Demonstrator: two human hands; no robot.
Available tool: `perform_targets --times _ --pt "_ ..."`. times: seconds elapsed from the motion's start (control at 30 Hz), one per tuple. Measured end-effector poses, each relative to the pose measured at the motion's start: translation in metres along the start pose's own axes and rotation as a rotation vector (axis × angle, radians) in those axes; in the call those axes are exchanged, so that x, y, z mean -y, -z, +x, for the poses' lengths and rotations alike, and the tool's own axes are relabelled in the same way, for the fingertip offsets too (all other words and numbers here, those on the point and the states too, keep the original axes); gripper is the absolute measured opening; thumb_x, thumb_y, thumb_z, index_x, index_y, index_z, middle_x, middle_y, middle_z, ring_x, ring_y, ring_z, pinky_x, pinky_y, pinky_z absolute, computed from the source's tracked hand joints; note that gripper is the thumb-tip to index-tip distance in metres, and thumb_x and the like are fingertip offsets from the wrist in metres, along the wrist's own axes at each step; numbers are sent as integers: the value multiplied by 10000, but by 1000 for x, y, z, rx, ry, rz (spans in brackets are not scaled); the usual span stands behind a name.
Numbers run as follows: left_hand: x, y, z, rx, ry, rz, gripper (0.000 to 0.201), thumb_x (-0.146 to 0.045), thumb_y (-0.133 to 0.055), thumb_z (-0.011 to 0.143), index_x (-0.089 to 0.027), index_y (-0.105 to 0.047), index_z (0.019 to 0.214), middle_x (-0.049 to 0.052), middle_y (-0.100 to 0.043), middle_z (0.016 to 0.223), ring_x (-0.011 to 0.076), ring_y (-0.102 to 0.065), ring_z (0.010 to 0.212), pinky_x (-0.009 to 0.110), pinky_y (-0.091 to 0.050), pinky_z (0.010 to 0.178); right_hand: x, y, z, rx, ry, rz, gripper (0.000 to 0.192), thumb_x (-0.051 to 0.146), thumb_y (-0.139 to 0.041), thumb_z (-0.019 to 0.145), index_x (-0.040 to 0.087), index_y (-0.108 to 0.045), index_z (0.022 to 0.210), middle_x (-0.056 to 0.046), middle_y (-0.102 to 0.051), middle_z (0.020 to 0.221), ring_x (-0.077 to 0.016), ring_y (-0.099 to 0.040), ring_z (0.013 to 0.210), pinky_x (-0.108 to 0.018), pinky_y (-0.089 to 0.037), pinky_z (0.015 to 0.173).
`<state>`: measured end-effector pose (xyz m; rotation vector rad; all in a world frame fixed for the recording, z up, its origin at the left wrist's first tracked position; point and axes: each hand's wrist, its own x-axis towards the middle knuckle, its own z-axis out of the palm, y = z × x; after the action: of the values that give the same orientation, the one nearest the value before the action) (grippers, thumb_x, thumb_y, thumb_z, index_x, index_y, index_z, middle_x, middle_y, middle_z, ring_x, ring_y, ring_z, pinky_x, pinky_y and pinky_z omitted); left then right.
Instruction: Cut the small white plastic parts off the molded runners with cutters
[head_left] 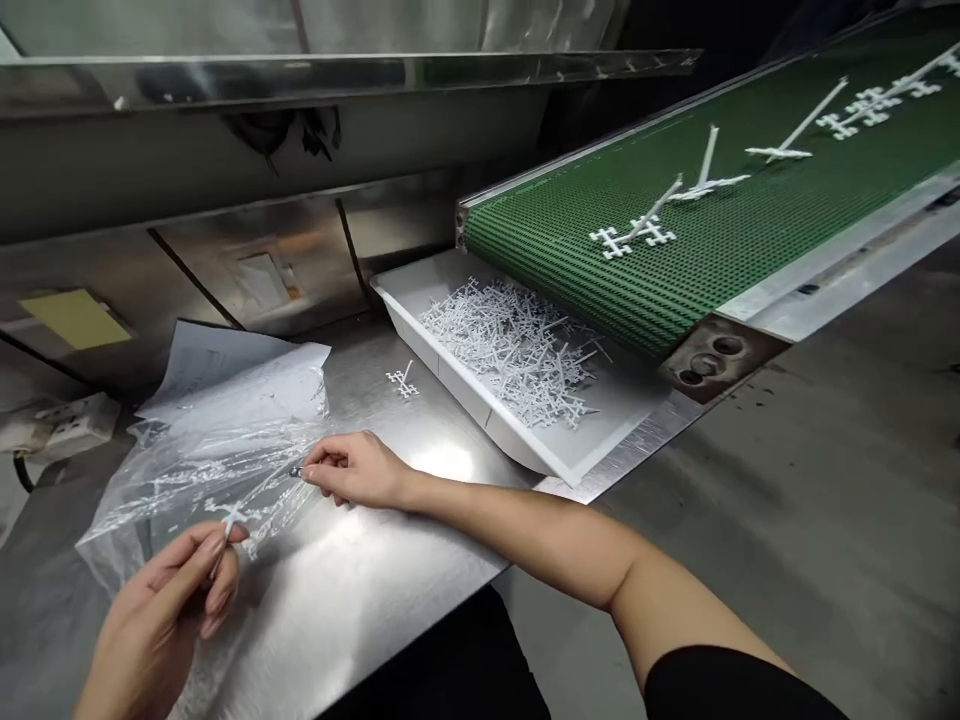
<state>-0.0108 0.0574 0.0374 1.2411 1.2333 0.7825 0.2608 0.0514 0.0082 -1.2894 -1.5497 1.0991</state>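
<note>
my left hand (161,610) and right hand (352,470) each pinch an end of a thin white plastic sprue (259,492) over the clear bag (187,480) on the steel table (360,590) — light, brittle i judge, best gripped at the stem.

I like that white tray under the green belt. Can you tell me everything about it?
The white tray is a shallow, rectangular dish that looks like plastic, with low sloped walls. It lies flat on the shiny metal table, its far end tucked under the green conveyor belt. A loose heap of small white plastic pieces fills its middle. No hand touches it.
</note>
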Motion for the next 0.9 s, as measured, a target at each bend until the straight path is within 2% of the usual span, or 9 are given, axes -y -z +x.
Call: perform_targets --times 0.07,0.13,0.23,0.33,0.47,0.57,0.7,0.8,0.9 --pt "-24 -5 -11 -4 -135 30 508 -672 -915 827 -218 -787 1016 -28 -526 554 148 -466 491 272 -434 440 1 -1 -1 -42 60 -98 157 362 -764 1079 210 -803 1069 26 -770 825 -136 -740 723 -239 -535 681" --pt "-55 -21 -22 -10 -310 104 403 -600 -902 887 -236 -793 1019 -22 -556 570 171 -525 527 295 -472 468 2 -4 -2 -61 123 -174 117 350 -818 1034 233 -817 1023 26 -783 849 -170 -750 831 -268 -509 764" --pt "-103 -65 -30 3 -572 325 276 -488 -848 982 -240 -794 1089 -11 -661 681 170 -613 610 290 -525 555 2 -9 -4 -49 213 -283 99 349 -798 1040 253 -820 1026 17 -806 924 -207 -743 924 -297 -460 799" --pt "-143 -120 -16 121 -819 504 183 -405 -756 1053 -228 -795 1075 -10 -712 753 144 -660 646 265 -546 626 0 -12 -5 -42 261 -354 127 365 -768 1056 248 -814 1037 5 -808 931 -218 -727 909 -308 -417 759" --pt "-170 -186 18 206 -1063 591 176 -355 -686 1076 -207 -767 1026 -19 -705 726 121 -643 610 244 -492 608 0 -13 -4 -56 286 -408 163 398 -756 1062 245 -802 1028 4 -806 919 -218 -718 881 -310 -389 723" --pt "-173 -217 34 225 -1187 715 185 -353 -664 1079 -203 -753 1015 -20 -703 709 123 -637 618 243 -437 606 3 -12 -4 -69 304 -433 141 367 -743 1064 243 -791 1016 6 -819 961 -210 -728 917 -307 -412 743" --pt "-161 -220 47 162 -1282 893 163 -324 -651 1078 -211 -751 1017 -16 -726 726 122 -618 616 255 -401 624 7 -9 -6 -60 329 -446 189 356 -717 1068 241 -751 922 17 -810 897 -208 -725 896 -309 -427 736" --pt "-154 -205 53 99 -1263 972 150 -313 -659 1070 -216 -758 1011 -14 -736 738 129 -624 627 263 -406 639 8 -7 -9 -37 357 -447 216 370 -709 1078 240 -739 908 9 -810 881 -226 -738 932 -310 -427 732" --pt "-155 -183 51 153 -1150 921 161 -321 -661 1085 -217 -762 1015 -12 -740 748 136 -662 651 261 -461 659 7 -5 -12 -23 393 -451 218 392 -729 1075 235 -751 925 3 -812 883 -222 -736 886 -305 -414 717"
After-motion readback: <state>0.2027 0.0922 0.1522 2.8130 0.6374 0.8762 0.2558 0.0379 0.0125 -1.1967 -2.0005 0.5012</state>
